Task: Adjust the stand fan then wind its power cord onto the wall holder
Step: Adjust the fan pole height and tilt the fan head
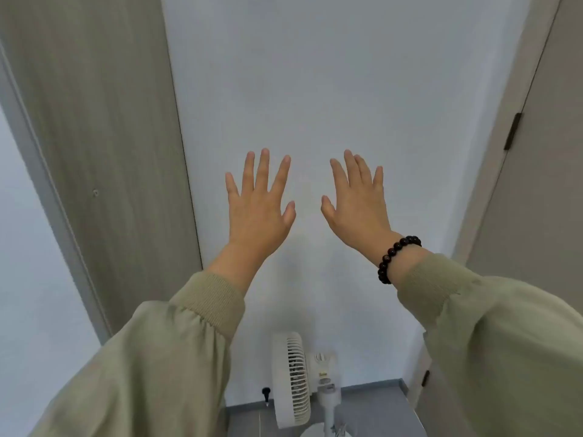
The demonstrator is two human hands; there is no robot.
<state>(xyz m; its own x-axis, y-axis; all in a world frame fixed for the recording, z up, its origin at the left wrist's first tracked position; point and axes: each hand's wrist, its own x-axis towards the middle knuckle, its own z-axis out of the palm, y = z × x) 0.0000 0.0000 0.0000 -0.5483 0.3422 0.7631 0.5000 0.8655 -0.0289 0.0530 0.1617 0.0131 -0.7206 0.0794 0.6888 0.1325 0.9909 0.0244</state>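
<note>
Hands are held apart before the white wall (315, 89), the left hand (258, 206) and the right hand (356, 205) both spread wide with nothing gripped, while the white stand fan (291, 376) is seen low between the sleeves (151, 357), near the wall, a small black peg (266, 392) just left of it.

A white stand fan (291, 381) is seen at the bottom centre of the frame, set upright close to a pale wall (331, 105). Its round head is viewed nearly edge-on and is faced toward the left of the frame. The slatted rear grille is shown on the right side, where the motor housing, topped by a knob, is joined. The pole is cut off by the lower edge. A small black wall holder (266, 392) is fixed low on the wall, just left of the head.
</note>
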